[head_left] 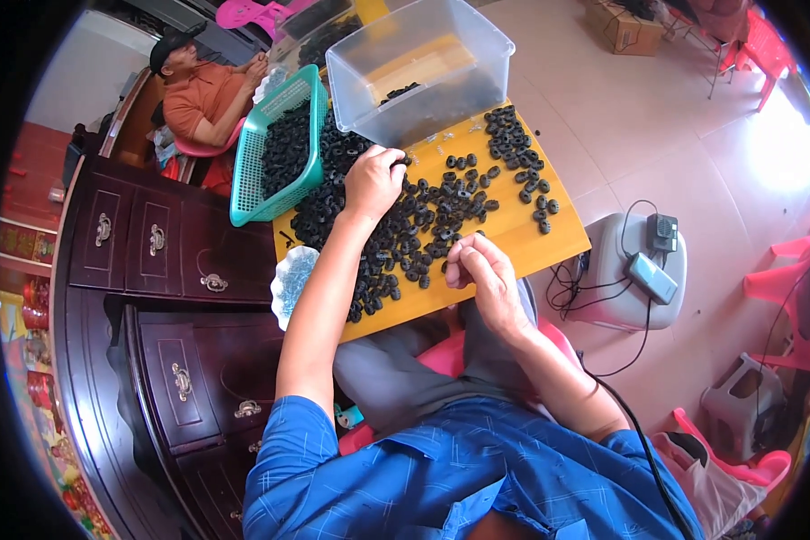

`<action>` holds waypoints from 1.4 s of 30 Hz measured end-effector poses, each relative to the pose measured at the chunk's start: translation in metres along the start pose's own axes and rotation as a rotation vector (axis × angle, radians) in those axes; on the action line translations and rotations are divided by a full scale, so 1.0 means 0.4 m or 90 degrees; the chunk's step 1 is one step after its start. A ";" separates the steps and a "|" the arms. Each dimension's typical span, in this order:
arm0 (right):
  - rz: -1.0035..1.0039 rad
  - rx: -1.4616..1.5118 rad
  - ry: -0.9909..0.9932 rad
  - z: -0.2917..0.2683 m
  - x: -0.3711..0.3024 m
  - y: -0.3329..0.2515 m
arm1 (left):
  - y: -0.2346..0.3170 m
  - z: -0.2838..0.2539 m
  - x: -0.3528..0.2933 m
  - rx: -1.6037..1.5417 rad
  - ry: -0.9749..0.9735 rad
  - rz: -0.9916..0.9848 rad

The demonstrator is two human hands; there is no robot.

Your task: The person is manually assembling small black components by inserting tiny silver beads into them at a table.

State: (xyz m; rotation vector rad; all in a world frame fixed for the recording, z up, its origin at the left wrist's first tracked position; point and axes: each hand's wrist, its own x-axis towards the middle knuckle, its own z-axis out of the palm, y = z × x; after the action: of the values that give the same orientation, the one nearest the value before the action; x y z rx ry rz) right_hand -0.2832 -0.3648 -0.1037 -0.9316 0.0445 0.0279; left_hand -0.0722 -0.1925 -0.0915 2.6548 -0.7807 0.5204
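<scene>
Small black oval parts with holes (pixel 434 212) lie loose over the yellow tabletop (pixel 522 236), densest at the left. My left hand (pixel 373 184) reaches over the heap, its fingers closed around a black oval part at the fingertips, just short of the clear bin. Nearer to me, my right hand (pixel 484 274) hovers by the table's front edge. Its thumb and fingers are pinched together, and whatever is between them is too small to make out. Beside my left forearm, a white scalloped bowl (pixel 283 290) holds tiny clear bluish pieces.
A green basket (pixel 316 148) full of black parts stands at the left, next to a clear plastic bin (pixel 355 90). Dark wooden drawers (pixel 166 243) flank the table. A person (pixel 209 101) sits at the far left. Right of the table, a grey stool (pixel 607 301) carries corded devices.
</scene>
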 end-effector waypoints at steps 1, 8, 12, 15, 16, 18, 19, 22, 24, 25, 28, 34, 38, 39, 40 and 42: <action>0.000 0.004 0.000 -0.003 -0.001 0.000 | 0.002 0.012 0.012 0.009 -0.019 -0.007; 0.012 0.012 -0.004 -0.004 -0.005 0.000 | -0.025 0.065 0.050 0.093 -0.100 0.099; 0.012 -0.005 0.004 -0.002 -0.008 -0.010 | -0.020 0.070 0.067 0.139 -0.109 0.177; 0.017 -0.016 0.003 -0.004 -0.005 -0.008 | -0.005 0.063 0.076 0.153 -0.111 0.206; 0.016 -0.021 0.002 -0.003 -0.004 -0.009 | 0.000 0.057 0.073 0.123 -0.115 0.177; 0.012 -0.024 0.003 -0.001 0.000 -0.006 | 0.007 0.043 0.064 0.034 -0.072 0.111; -0.002 -0.025 0.017 -0.004 0.002 -0.005 | 0.022 0.027 0.057 -0.035 -0.047 0.075; -0.020 -0.016 0.056 -0.008 0.007 -0.010 | 0.056 -0.047 -0.002 -0.243 0.005 -0.024; -0.022 0.009 0.066 -0.009 0.009 -0.013 | 0.074 -0.104 -0.072 -0.344 0.015 -0.075; -0.016 0.002 0.062 -0.008 0.009 -0.011 | 0.074 -0.125 -0.116 -0.409 0.018 -0.102; -0.029 -0.135 0.047 -0.001 0.008 0.004 | 0.095 -0.190 -0.265 -0.582 0.046 -0.219; -0.302 -0.843 -0.002 0.007 0.001 0.038 | 0.139 -0.222 -0.544 -0.666 0.043 -0.374; -0.297 -0.959 -0.002 -0.001 0.000 0.051 | 0.170 -0.229 -0.641 -0.730 0.076 -0.436; -0.301 -0.964 -0.009 -0.002 0.003 0.054 | 0.171 -0.231 -0.658 -0.743 0.081 -0.439; -0.303 -0.982 -0.017 -0.004 0.005 0.056 | 0.173 -0.232 -0.669 -0.747 0.089 -0.439; -0.309 -1.005 -0.029 -0.008 0.008 0.064 | 0.177 -0.234 -0.681 -0.754 0.109 -0.430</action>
State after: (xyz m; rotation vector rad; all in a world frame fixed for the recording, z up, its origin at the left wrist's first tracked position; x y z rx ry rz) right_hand -0.2813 -0.3521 -0.1261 -2.4936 -0.2925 -0.4247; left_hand -0.3494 -0.0887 -0.1114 1.5546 -0.0192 0.0321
